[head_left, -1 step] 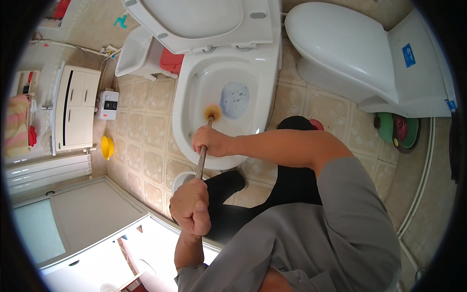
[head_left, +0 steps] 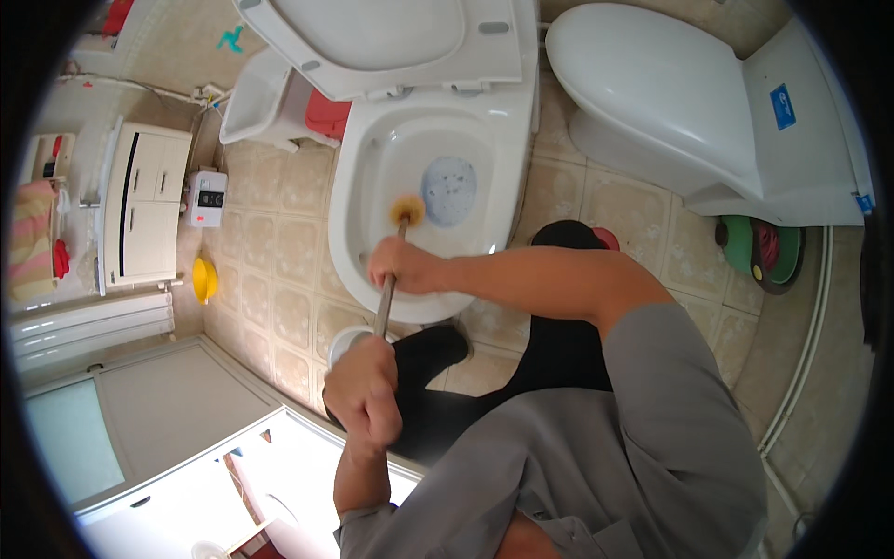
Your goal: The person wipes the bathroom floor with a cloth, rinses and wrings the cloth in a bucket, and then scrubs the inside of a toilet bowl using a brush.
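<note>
Both my hands grip a long-handled toilet brush (head_left: 384, 312) slanting down into an open toilet bowl (head_left: 346, 233). My right hand (head_left: 407, 266) wraps the handle just above the bristles, over the bowl's front rim. Closed round the upper end is my left hand (head_left: 363, 391), nearer to me. The round, yellowish bristle head (head_left: 407, 211) is against or just above the inner front wall of the bowl; contact is hard to tell. Beside it, bluish water (head_left: 449, 192) with some foam lies in the bowl. The toilet's seat and lid (head_left: 382, 37) are raised.
A second white toilet (head_left: 652, 84), lid down, stands at the right, with green basins (head_left: 764, 252) near it. At the left are a cream cabinet (head_left: 149, 210), a white box-shaped device (head_left: 207, 199) and a yellow basin (head_left: 204, 280). A white bin (head_left: 345, 343) sits by my left hand.
The brush and both hands stay in almost the same place, with only a very slight shift. Less foam shows on the water.
</note>
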### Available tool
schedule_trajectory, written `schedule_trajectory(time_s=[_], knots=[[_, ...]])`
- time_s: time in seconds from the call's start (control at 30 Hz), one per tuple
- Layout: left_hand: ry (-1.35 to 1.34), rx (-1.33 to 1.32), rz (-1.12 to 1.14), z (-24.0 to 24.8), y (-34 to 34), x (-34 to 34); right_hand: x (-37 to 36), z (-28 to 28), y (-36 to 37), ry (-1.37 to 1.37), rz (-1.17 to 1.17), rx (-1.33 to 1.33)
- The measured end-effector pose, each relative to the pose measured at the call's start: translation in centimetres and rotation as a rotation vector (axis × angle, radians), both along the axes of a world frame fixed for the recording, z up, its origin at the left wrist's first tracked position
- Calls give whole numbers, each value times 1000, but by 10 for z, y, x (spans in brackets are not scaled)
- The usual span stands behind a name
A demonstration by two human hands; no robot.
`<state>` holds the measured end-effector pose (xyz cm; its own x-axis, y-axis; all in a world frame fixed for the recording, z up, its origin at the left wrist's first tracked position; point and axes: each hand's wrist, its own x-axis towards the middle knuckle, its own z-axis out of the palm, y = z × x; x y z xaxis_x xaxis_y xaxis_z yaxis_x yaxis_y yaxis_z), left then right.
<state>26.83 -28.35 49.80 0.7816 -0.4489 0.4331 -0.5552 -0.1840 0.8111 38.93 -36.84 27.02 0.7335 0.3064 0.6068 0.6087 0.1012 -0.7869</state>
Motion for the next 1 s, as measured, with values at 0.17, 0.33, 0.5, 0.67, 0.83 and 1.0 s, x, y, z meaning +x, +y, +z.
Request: schedule_trajectory(time_s=[0.17, 0.33, 0.5, 0.67, 0.83, 1.0], knots=[[52, 5, 100, 4, -6, 12, 6, 2, -7, 35, -109, -80], [75, -47, 57, -13, -4, 15, 15, -15, -16, 5, -119, -55], [-25, 43, 15, 5, -9, -2, 1, -2, -1, 25, 13, -60], [190, -147, 53, -22, 0, 34, 30, -21, -19, 92, -169, -109], [49, 50, -33, -4, -2, -12, -4, -4, -1, -19, 22, -36], [102, -43, 40, -10, 4, 5, 5, -14, -5, 22, -77, -125]])
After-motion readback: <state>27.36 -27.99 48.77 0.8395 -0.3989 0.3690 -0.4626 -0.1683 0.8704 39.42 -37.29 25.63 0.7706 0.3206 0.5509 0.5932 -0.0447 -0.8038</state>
